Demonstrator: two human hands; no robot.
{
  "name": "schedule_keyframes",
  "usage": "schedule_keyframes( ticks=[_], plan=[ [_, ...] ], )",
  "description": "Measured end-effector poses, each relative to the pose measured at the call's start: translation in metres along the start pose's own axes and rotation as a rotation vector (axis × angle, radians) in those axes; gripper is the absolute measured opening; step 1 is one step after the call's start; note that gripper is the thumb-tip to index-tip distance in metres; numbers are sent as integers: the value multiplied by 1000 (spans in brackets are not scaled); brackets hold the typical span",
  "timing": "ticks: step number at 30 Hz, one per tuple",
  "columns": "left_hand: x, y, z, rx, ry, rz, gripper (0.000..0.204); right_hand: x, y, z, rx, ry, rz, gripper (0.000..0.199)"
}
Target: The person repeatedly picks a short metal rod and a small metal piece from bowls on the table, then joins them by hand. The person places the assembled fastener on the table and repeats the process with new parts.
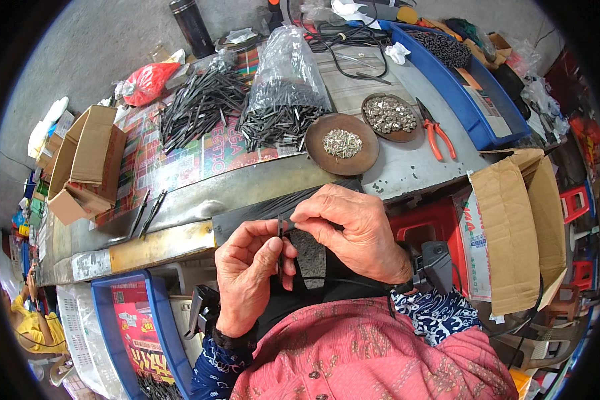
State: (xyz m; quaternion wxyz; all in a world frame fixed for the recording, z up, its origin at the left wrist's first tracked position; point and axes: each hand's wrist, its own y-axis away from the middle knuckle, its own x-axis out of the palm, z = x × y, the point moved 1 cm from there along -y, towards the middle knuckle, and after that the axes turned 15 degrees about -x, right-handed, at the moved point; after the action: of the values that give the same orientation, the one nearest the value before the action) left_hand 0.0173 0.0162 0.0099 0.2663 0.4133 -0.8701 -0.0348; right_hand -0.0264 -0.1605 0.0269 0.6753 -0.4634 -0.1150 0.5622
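Note:
My left hand [247, 263] pinches a thin black strip-like piece [281, 253] upright between thumb and fingers, above my lap. Against the strip's upper end, the thumb and fingertips of my right hand [357, 230] are pressed together; anything between them is too small to make out. Beyond my hands, a round brown dish [316, 157] on the bench holds a small pile of slender metal pins [342, 143]. A second dish [410, 136] next to it carries small greyish metal pieces [389, 113]. Red-handled pliers [436, 133] lie to its right.
Black strips lie in a heap [200, 110] and spill from a clear bag [287, 73]. Two dark pieces [152, 213] rest near the bench's front edge. Cardboard boxes [87, 160] flank me left and right, with blue trays [483, 137] and a red stool [430, 227] around.

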Motion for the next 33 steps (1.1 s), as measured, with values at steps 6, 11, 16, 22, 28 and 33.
schedule_keyframes(
  ticks=[6, 11, 16, 22, 28, 33],
  plan=[
    [0, 2, 3, 42, -22, -2, 19, 10, -1, 4, -25, 20, -38, 18],
    [1, 2, 5, 78, -61, -25, 20, 15, 0, 6, -8, 56, -59, 23],
    [1, 3, 7, 112, -97, -68, 20, 17, 1, 6, -14, 59, -74, 22],
    [1, 3, 11, 121, -130, -109, 19, 19, 2, 4, -20, 72, -65, 23],
    [2, 2, 13, 164, -215, -188, 19, 20, 2, 3, -24, 76, -58, 22],
    [3, 1, 18, 251, -335, -266, 19, 20, 3, 3, -49, 115, -47, 23]
  ],
)
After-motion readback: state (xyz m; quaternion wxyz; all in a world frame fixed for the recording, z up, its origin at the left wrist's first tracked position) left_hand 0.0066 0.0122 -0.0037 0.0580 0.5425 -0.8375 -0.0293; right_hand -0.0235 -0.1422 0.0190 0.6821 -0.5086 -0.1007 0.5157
